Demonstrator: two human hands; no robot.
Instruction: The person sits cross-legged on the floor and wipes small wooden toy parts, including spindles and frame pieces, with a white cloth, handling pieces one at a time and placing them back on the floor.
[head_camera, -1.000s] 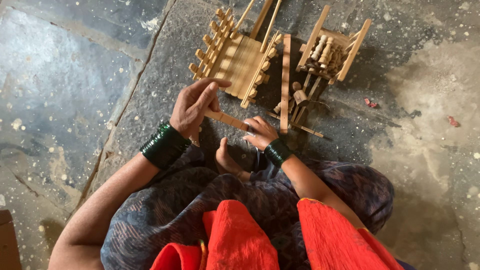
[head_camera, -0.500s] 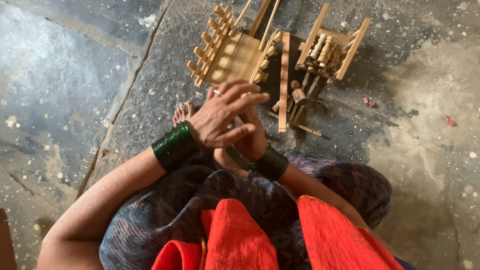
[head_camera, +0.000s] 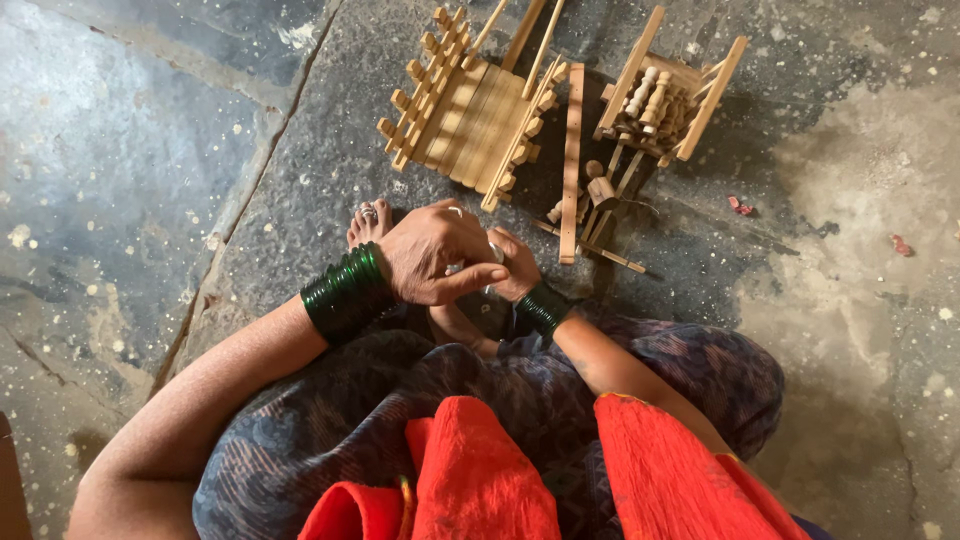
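Two hands (head_camera: 465, 262) clasped together, slatted wooden frame (head_camera: 470, 110) nearby, rough stone floor (head_camera: 150, 150)

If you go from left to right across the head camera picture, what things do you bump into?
Green bangles on the left wrist → left hand → right hand → long wooden stick lying upright in the picture → small wooden frame full of turned pegs → little red scrap on the stone floor.

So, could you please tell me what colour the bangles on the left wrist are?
Dark green bangles, seen in the head view.
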